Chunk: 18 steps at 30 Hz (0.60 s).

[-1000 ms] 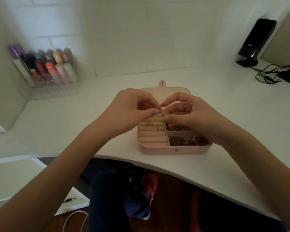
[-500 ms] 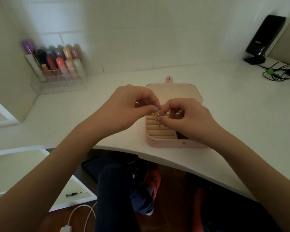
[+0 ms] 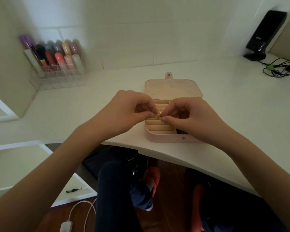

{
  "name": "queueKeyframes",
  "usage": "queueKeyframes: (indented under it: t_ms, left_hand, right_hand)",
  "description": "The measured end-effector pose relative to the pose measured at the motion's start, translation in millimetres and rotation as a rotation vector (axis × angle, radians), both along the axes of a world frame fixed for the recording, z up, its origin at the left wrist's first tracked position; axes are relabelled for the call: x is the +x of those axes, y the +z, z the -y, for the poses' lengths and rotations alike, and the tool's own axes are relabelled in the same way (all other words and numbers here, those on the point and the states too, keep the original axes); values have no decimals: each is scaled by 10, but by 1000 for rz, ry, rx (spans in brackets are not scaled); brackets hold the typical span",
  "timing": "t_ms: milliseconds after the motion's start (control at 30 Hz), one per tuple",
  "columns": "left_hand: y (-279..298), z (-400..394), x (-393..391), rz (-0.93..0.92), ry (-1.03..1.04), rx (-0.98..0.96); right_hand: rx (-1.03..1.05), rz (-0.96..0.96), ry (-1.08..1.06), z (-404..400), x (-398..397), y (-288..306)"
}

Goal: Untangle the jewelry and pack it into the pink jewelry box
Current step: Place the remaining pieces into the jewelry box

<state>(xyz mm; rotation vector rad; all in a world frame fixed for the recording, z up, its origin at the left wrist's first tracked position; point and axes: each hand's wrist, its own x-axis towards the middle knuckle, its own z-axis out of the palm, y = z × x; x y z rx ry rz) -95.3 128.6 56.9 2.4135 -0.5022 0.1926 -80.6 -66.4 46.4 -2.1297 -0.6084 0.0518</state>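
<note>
At the frame's center, a small gold tangle of jewelry hangs between 2 hands, just above the ring rolls of the open pink box. The left hand pinches its left side between thumb and forefinger; the right hand pinches the right side the same way, so each grip is grasping the jewelry. The fingertips nearly touch. The piece is tiny and blurred, so its kind cannot be told. The right hand hides the box's right compartments. Both forearms reach in from the lower corners, wrists raised above the tabletop, other fingers curled. The box's lid lies flat behind.
</note>
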Motion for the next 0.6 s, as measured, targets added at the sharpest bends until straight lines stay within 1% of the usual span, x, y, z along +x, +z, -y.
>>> queueKeyframes:
  t_ms: [200,300,600]
  left_hand:
    - [-27,-24,18,72,-13,129]
    - [-39,-36,24,89,-49,183]
    - [-88,-93,82,44,-134,155]
  right_hand:
    - [-157,74,-11,-53,-68,44]
    - [-204,85,-15,-68,-90,65]
    - [-230,80,-22,-79,-110,61]
